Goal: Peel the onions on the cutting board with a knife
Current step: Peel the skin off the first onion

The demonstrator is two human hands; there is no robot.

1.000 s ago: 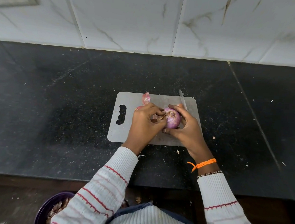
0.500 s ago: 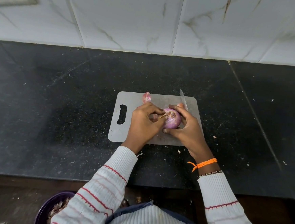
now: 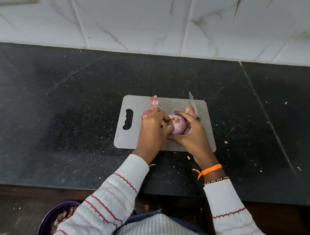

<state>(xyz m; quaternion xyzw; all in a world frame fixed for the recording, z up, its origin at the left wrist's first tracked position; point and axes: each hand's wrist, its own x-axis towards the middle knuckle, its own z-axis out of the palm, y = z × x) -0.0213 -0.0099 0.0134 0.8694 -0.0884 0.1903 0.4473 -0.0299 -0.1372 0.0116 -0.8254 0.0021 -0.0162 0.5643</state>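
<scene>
A purple onion [image 3: 177, 125] is held between both hands above the grey cutting board [image 3: 132, 139]. My right hand [image 3: 192, 135] cups the onion from the right and also holds the knife [image 3: 193, 105], whose blade points away over the board's far edge. My left hand [image 3: 154, 130] has its fingers curled against the onion's left side, pinching at its skin. A second onion [image 3: 145, 114] lies mostly hidden behind my left hand. Loose peel [image 3: 154, 102] lies at the far edge of the board, and another piece of peel [image 3: 189, 110] lies beside the blade.
The board lies on a black stone counter [image 3: 57, 119] backed by a white tiled wall [image 3: 158, 19]. A purple bowl [image 3: 49, 218] with peels sits below the counter's front edge at the lower left. Small scraps [image 3: 226, 142] dot the counter to the right.
The small strip of skin at the onion's top, visible between my fingers before, is gone from view. My left fingers have shifted slightly lower on the onion.
</scene>
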